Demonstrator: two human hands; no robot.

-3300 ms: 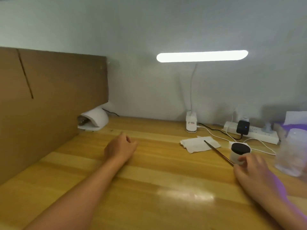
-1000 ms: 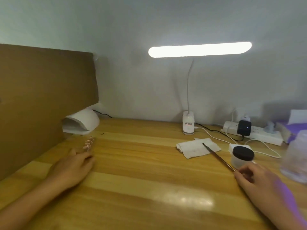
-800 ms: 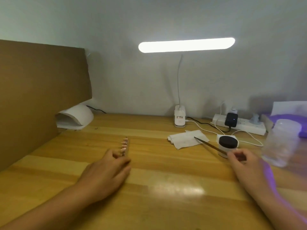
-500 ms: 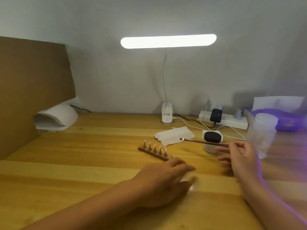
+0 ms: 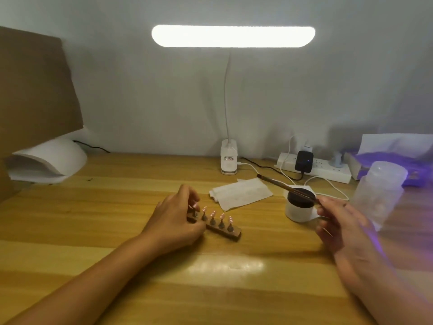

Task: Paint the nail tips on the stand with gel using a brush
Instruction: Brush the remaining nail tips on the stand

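Observation:
A dark wooden stand (image 5: 225,230) with several pink nail tips (image 5: 222,216) on small pegs lies in the middle of the wooden desk. My left hand (image 5: 174,221) grips the stand's left end, fingers curled round it and hiding that end. My right hand (image 5: 344,225) pinches a thin dark brush (image 5: 285,188), whose shaft slants up and left over a white gel jar (image 5: 300,208) with a black top. The brush tip points toward a folded white tissue (image 5: 241,194).
A clip-on desk lamp (image 5: 229,160) with a lit bar stands at the back. A white nail curing lamp (image 5: 49,163) sits far left by a cardboard panel (image 5: 35,90). A power strip (image 5: 314,167), cables, a translucent bottle (image 5: 379,195) and a purple tissue pack (image 5: 398,163) crowd the right.
My left hand brought the stand from the curing lamp to the desk's middle and now grips its left end. My right hand lifted the brush over the jar.

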